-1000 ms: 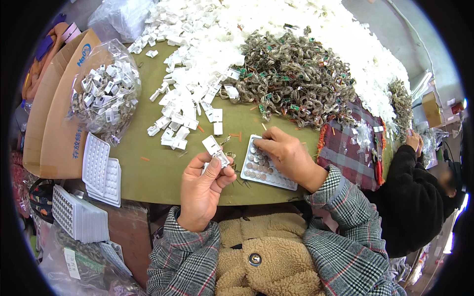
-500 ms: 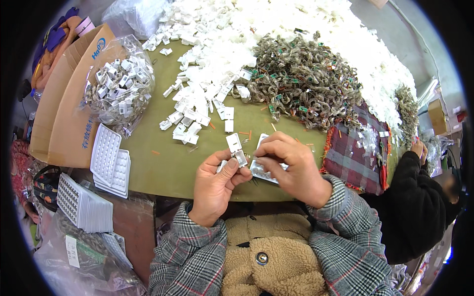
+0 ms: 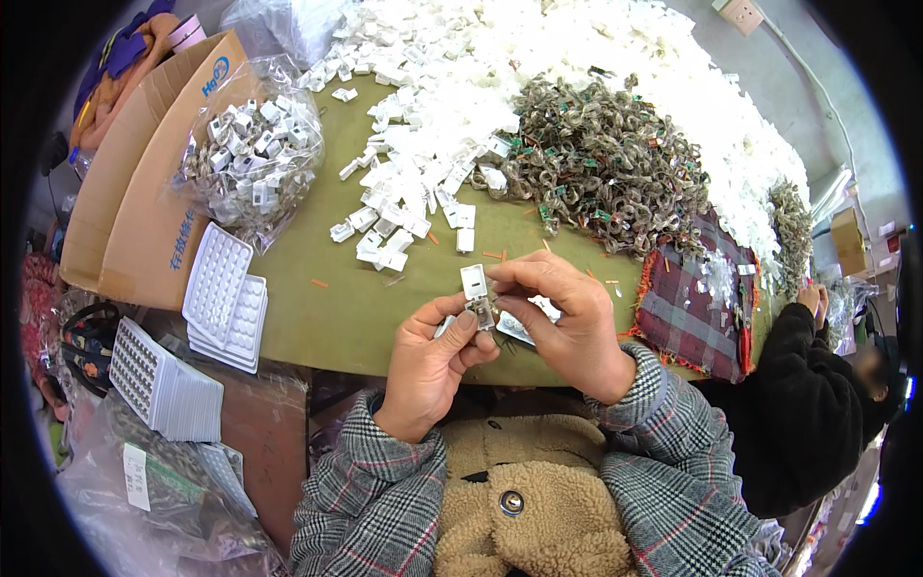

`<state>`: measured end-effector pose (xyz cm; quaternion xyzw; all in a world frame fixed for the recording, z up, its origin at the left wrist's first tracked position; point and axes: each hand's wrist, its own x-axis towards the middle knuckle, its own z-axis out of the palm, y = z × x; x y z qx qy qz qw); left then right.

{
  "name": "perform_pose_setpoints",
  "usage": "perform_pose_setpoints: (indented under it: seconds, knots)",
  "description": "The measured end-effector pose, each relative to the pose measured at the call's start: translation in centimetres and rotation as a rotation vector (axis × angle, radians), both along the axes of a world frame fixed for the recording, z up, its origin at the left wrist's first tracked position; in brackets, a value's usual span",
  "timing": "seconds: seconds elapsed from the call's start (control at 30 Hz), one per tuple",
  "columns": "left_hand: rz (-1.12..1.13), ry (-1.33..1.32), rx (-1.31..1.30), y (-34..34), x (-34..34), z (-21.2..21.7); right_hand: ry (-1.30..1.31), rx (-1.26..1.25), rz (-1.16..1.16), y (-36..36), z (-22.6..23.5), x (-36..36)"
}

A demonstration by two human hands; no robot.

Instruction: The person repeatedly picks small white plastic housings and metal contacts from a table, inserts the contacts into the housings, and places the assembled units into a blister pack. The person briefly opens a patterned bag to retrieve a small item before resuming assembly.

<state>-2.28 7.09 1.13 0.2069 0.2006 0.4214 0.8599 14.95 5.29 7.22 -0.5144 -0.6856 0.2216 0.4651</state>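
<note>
My left hand [image 3: 428,361] grips a small white hinged plastic case [image 3: 474,282] between thumb and fingers. Its lid stands up, and the lower half shows an open inside. A second white piece [image 3: 445,326] shows between the palm and fingers of that hand. Right beside the case, my right hand [image 3: 572,322] has thumb and index finger pinched together at its edge; whatever they hold is too small or hidden to name. Partly covered by the right hand lies a pale blister tray [image 3: 517,327] with round silvery pieces.
Loose white cases [image 3: 394,226] spread into a big white heap [image 3: 615,43]. Beside them is a pile of coiled grey wires [image 3: 606,163]. A plaid cloth [image 3: 692,303] lies right; a carton [image 3: 125,221], bagged cases [image 3: 255,159] and stacked trays [image 3: 163,385] stand left. A person in black [image 3: 798,404] sits right.
My right hand has moved left from over the blister tray to the case's edge. The left hand keeps its hold on the case. The whole view has shifted slightly.
</note>
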Motion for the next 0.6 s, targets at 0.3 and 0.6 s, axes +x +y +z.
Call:
perform_pose_setpoints:
  seconds: [0.3, 0.6]
  knots:
    - [0.081, 0.201, 0.05, 0.1, 0.5, 0.3, -0.176, 0.074, 0.032, -0.7, -0.3, 1.2]
    - [0.239, 0.198, 0.068, 2.0, -0.4, 0.5, -0.406, -0.173, -0.064, 1.3, -2.9, 6.7]
